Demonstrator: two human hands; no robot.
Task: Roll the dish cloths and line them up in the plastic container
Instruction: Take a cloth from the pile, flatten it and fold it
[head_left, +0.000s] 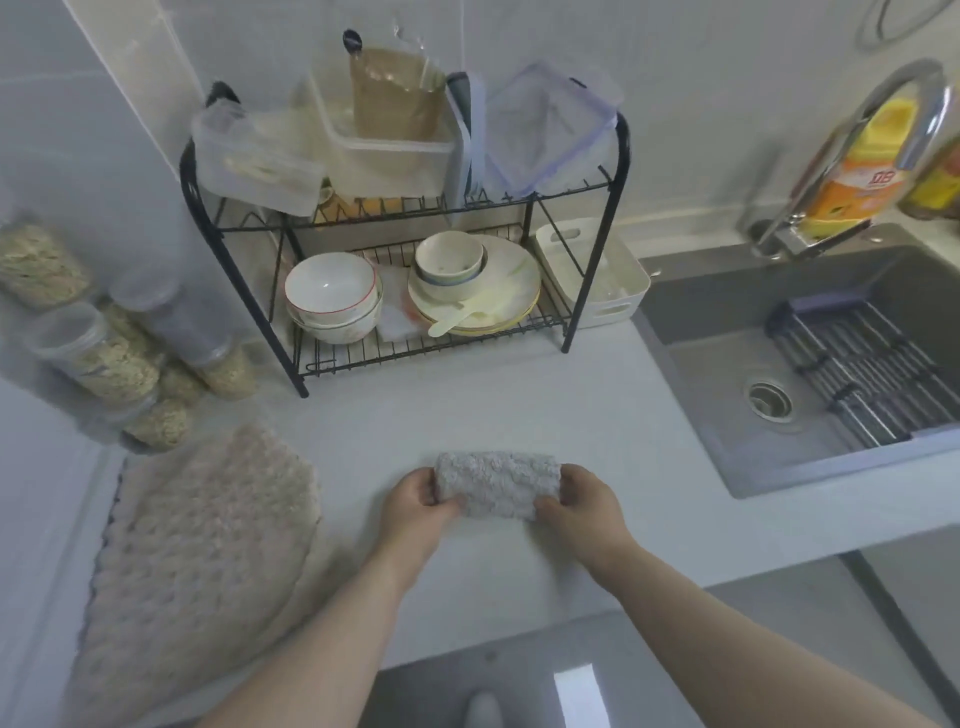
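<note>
A grey dish cloth (498, 483), rolled into a short cylinder, lies crosswise on the white counter (467, 405). My left hand (418, 501) grips its left end and my right hand (582, 499) grips its right end, fingers curled round the roll. A stack of beige dish cloths (202, 540) lies flat on the counter to the left. A white plastic container (602, 283) with handle slots stands to the right of the dish rack, next to the sink; its inside is mostly hidden by the rack's leg.
A black wire dish rack (405, 218) with bowls, plates and clear boxes stands at the back. Jars of grain (104, 353) line the left wall. A grey sink (810, 364) with a faucet (852, 156) and a drain rack is on the right.
</note>
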